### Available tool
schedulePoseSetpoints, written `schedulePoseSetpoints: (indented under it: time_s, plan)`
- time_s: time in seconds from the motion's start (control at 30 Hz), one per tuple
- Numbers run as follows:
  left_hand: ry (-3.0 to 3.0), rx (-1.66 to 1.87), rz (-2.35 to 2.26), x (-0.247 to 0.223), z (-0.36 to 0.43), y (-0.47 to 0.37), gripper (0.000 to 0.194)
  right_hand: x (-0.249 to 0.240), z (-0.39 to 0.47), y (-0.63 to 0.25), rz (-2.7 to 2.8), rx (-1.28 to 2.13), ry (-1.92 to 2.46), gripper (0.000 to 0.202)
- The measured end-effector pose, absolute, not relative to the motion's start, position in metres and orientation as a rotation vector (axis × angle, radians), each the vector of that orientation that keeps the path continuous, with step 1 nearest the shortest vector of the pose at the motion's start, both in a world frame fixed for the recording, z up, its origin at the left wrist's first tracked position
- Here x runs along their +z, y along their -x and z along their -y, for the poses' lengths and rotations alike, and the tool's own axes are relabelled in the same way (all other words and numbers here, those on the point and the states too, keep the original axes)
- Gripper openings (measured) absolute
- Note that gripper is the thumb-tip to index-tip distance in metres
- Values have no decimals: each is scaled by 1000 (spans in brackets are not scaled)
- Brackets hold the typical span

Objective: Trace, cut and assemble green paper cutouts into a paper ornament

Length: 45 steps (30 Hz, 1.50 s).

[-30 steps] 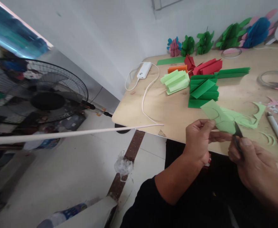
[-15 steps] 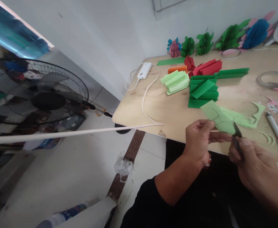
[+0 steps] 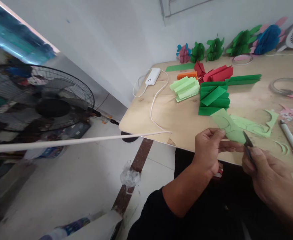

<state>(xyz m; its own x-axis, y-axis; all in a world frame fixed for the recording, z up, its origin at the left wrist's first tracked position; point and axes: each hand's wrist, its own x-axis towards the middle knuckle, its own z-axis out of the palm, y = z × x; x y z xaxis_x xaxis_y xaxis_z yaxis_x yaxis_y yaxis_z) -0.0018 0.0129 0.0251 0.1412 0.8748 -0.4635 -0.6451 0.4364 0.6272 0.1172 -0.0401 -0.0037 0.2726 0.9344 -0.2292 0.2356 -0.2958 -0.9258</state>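
Pale wood tops the table, set against a white wall, with a standing fan off to the left. On my feed, the left hand pinches a light green sheet between thumb and fingers, above the table's near edge. My view has the right hand wrapped around dark scissors, their tip at the sheet's right edge; I can't tell whether they touch. Folded green paper lies beyond the sheet, a marker to its right.
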Motion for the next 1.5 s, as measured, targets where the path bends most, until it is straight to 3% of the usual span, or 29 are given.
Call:
schedulePoseSetpoints:
  time_s: [0.47, 0.77, 1.5]
  plan:
    - [-397, 1081, -907, 21, -17, 9, 40, -11, 40, -128, 1121, 1093, 1818, 41]
    - [-414, 1058, -901, 21, -18, 13, 33, 3, 37, -126, 1201, 1051, 1903, 51]
    - [-503, 1000, -920, 21, -22, 23, 37, 2, 37, -133, 1346, 1077, 1847, 49]
